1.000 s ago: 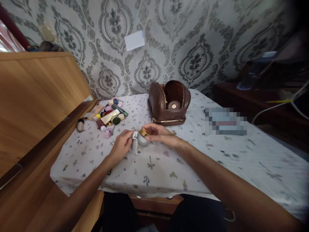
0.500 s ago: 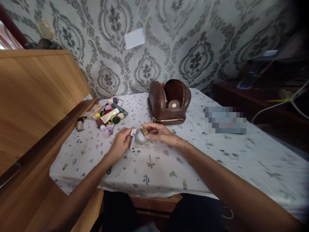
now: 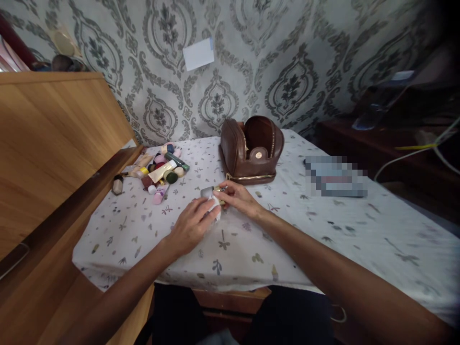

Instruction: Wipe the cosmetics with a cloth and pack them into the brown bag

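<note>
My right hand (image 3: 241, 199) is closed on the gold cap of a small frosted glass bottle (image 3: 207, 192), holding it just above the cloth-covered table. In my left hand (image 3: 192, 224) is a white cloth or tissue (image 3: 216, 211), its fingers pressing this against the bottle's near side. Part of the bottle is hidden behind the cloth and fingers. Just behind my hands stands a brown leather cosmetic bag (image 3: 247, 167), its top unzipped and gaping.
A pile of cosmetic tubes and bottles (image 3: 161, 171) lies at the table's back left, with a small bottle (image 3: 118, 184) at its edge. To the right sits a pixelated flat object (image 3: 336, 177). A wooden panel (image 3: 64, 124) borders the left side.
My left hand has moved right and over the bottle, bringing the white cloth against it. The bottle has turned in my right hand, which has shifted slightly right.
</note>
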Demonstrator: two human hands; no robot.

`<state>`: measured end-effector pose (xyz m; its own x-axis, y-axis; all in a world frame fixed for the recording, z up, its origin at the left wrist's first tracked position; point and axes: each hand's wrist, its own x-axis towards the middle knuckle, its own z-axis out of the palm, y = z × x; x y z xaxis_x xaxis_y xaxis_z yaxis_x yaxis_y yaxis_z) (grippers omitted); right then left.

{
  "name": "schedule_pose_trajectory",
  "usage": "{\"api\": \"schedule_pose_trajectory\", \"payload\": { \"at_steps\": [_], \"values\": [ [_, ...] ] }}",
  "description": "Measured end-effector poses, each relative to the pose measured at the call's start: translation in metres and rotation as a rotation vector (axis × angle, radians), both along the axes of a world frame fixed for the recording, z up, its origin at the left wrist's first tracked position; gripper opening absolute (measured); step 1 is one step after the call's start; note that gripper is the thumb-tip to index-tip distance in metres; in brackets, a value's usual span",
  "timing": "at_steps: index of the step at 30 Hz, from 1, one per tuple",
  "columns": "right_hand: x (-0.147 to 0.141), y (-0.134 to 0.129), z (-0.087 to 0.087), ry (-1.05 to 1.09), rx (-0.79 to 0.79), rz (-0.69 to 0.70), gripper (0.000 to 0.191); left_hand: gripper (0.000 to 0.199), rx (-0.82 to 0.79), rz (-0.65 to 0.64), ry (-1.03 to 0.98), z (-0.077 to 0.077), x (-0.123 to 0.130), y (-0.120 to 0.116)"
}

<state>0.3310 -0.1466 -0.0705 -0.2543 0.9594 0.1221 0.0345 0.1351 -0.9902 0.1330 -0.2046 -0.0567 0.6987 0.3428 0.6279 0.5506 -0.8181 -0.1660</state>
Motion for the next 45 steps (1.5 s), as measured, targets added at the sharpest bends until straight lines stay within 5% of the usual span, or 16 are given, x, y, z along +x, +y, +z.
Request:
{"api": "schedule_pose_trajectory", "payload": {
  "at_steps": [3, 7, 11, 14, 21, 26, 34, 41, 45],
  "values": [
    [0.001, -0.001, 0.002, -0.08, 0.021, -0.015, 0.047, 0.035, -0.075, 0.063, -0.084, 0.006, 0.002, 0.008],
    [0.001, -0.003, 0.005, 0.011, -0.047, 0.025, 0.048, 0.033, -0.404, 0.156, -0.305, 0.016, -0.004, 0.025],
    [0.0, -0.005, 0.005, 0.169, -0.103, 0.1, 0.044, 0.024, -0.758, 0.082, -0.54, 0.013, -0.012, 0.038],
    [-0.003, -0.007, 0.005, 0.338, -0.154, 0.14, 0.041, 0.027, -0.88, 0.026, -0.681, 0.003, -0.015, 0.039],
    [-0.007, -0.01, 0.003, 0.424, -0.195, 0.102, 0.044, 0.03, -0.721, 0.121, -0.771, -0.002, -0.009, 0.034],
    [-0.009, -0.007, -0.002, 0.379, -0.184, 0.076, 0.044, 0.036, -0.482, 0.047, -0.696, 0.003, -0.008, 0.031],
    [-0.01, -0.009, 0.004, 0.602, -0.345, 0.084, 0.036, 0.037, -0.249, -0.049, -0.549, 0.006, -0.004, 0.026],
    [-0.009, -0.009, 0.008, 0.657, -0.413, 0.136, 0.035, 0.033, -0.319, 0.022, -0.611, 0.002, -0.008, 0.033],
    [-0.009, -0.01, 0.008, 0.654, -0.349, 0.126, 0.035, 0.024, -0.617, 0.099, -0.724, -0.001, -0.012, 0.034]
  ]
}}
